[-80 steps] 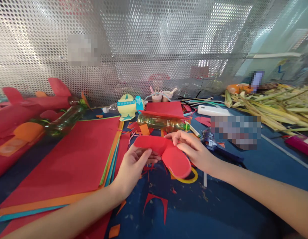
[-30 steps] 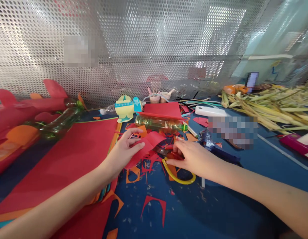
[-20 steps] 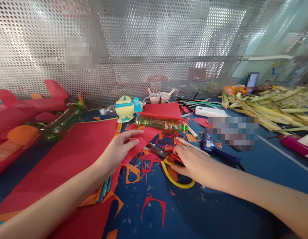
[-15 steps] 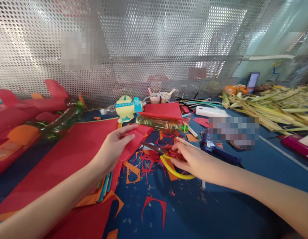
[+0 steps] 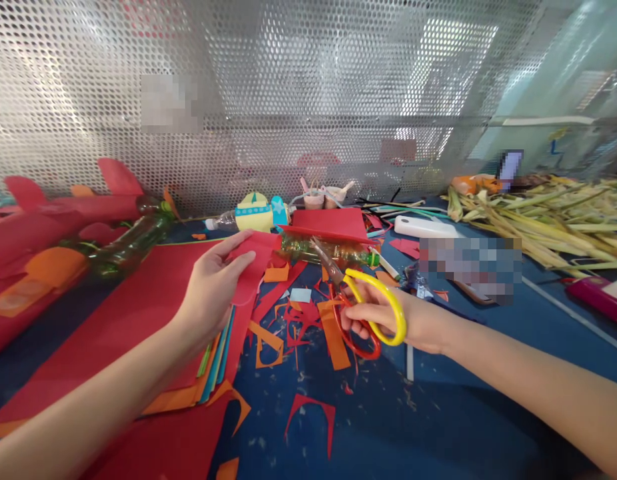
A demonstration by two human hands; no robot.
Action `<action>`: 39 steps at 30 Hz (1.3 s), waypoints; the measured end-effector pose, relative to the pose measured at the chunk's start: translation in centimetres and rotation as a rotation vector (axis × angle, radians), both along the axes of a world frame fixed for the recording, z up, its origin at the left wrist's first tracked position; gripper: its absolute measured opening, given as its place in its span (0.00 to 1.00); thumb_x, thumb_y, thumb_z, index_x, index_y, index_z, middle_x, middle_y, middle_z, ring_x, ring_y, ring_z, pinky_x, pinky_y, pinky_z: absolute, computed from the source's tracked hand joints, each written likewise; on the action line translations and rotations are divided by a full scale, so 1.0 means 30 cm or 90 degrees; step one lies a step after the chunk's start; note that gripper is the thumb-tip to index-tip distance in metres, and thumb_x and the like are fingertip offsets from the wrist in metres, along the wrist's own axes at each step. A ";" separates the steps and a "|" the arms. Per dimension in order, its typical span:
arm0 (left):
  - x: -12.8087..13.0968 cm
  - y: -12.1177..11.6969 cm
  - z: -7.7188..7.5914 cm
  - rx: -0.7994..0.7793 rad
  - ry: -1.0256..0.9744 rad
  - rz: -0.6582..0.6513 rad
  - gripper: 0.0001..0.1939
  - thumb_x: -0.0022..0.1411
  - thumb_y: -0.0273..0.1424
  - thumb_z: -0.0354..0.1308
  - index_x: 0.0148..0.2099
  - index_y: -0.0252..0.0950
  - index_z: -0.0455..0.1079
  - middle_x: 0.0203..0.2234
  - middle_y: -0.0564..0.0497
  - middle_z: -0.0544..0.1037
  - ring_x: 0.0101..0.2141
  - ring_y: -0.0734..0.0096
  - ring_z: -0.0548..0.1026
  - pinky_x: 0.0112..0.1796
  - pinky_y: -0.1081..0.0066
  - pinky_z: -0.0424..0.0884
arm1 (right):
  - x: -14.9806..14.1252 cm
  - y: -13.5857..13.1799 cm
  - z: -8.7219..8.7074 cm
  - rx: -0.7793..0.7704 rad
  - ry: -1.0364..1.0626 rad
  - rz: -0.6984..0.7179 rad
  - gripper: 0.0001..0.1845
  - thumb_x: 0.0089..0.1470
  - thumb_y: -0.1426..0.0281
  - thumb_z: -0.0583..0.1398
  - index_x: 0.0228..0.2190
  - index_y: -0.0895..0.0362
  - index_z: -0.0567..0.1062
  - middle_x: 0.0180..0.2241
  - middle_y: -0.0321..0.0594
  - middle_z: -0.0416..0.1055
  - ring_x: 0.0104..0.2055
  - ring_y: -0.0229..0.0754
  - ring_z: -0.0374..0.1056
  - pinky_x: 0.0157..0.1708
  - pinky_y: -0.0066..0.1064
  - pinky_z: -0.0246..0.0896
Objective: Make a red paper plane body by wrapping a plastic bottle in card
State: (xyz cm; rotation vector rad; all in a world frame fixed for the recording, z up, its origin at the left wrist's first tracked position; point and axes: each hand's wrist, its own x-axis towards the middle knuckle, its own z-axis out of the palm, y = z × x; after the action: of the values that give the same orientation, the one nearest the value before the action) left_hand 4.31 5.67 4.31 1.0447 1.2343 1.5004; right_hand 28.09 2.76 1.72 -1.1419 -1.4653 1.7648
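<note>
My left hand (image 5: 208, 290) pinches a red paper cut-out (image 5: 252, 267) and holds it above a stack of coloured paper sheets (image 5: 138, 313). My right hand (image 5: 388, 317) has its fingers through the yellow and red handles of a pair of scissors (image 5: 361, 303), lifted off the blue table (image 5: 438, 400). The blades point up and left, toward a clear plastic bottle (image 5: 333, 250) that carries a folded red paper wing. Red and orange paper scraps (image 5: 293, 320) lie scattered beneath both hands.
A perforated metal screen (image 5: 288, 100) closes the far side. Red paper-covered bottle planes (image 5: 53, 220) sit at the left. A decorated small bottle (image 5: 253, 215), cups, a white case (image 5: 423, 227) and a heap of green leaf strips (image 5: 548, 213) lie at the back right.
My right hand let go of the red cut-out, reached down to the scissors on the table and picked them up. My left hand kept the cut-out and moved it left and upward.
</note>
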 end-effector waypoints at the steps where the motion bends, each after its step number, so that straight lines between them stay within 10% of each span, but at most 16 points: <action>1: -0.002 0.002 -0.001 0.004 0.003 -0.002 0.26 0.48 0.29 0.66 0.52 0.38 0.73 0.34 0.50 0.83 0.37 0.60 0.80 0.41 0.63 0.77 | 0.001 0.002 -0.004 -0.011 0.030 -0.015 0.11 0.46 0.70 0.65 0.27 0.57 0.66 0.24 0.33 0.69 0.23 0.31 0.63 0.22 0.25 0.60; 8: -0.005 0.009 -0.007 0.006 0.041 -0.012 0.23 0.47 0.31 0.66 0.49 0.39 0.75 0.42 0.49 0.81 0.45 0.58 0.77 0.45 0.63 0.75 | -0.006 0.010 0.002 0.048 0.020 0.034 0.17 0.43 0.63 0.70 0.27 0.56 0.68 0.35 0.39 0.74 0.41 0.40 0.72 0.49 0.35 0.65; 15: 0.008 -0.014 -0.014 0.005 0.108 -0.070 0.20 0.47 0.32 0.66 0.46 0.39 0.77 0.45 0.49 0.80 0.48 0.58 0.76 0.47 0.66 0.73 | 0.018 0.003 0.026 0.091 0.042 0.062 0.28 0.47 0.43 0.60 0.26 0.55 0.63 0.18 0.27 0.57 0.17 0.29 0.53 0.14 0.21 0.56; 20: 0.019 -0.034 -0.028 -0.034 0.124 -0.148 0.24 0.48 0.37 0.66 0.49 0.41 0.75 0.40 0.48 0.82 0.40 0.57 0.79 0.41 0.62 0.76 | 0.033 0.007 0.068 0.062 0.169 0.067 0.38 0.34 0.32 0.57 0.29 0.54 0.64 0.29 0.33 0.56 0.27 0.35 0.58 0.30 0.34 0.74; 26: 0.025 -0.048 -0.041 0.071 0.281 -0.192 0.12 0.54 0.35 0.60 0.40 0.45 0.79 0.47 0.50 0.79 0.52 0.56 0.72 0.56 0.58 0.63 | 0.035 -0.001 0.087 0.083 0.155 0.099 0.38 0.43 0.31 0.48 0.29 0.55 0.63 0.27 0.33 0.55 0.23 0.34 0.54 0.23 0.30 0.69; 31: 0.040 -0.075 -0.037 0.093 0.396 -0.196 0.13 0.55 0.37 0.60 0.43 0.46 0.79 0.49 0.50 0.77 0.53 0.57 0.71 0.58 0.59 0.60 | 0.033 -0.013 0.079 0.066 0.173 0.162 0.37 0.43 0.32 0.49 0.33 0.54 0.61 0.34 0.38 0.61 0.29 0.37 0.62 0.35 0.35 0.68; 39: 0.034 -0.076 -0.042 0.118 0.327 -0.221 0.15 0.57 0.35 0.60 0.48 0.45 0.75 0.49 0.52 0.77 0.53 0.60 0.72 0.56 0.59 0.64 | 0.031 -0.017 0.021 0.189 0.067 0.174 0.33 0.51 0.36 0.45 0.34 0.54 0.60 0.25 0.30 0.52 0.24 0.33 0.49 0.28 0.28 0.65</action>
State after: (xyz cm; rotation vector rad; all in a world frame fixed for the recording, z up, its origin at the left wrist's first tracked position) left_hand 5.32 3.38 3.05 1.7481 1.1813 1.1243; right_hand 29.03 2.25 2.36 -0.7150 -1.8117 1.6777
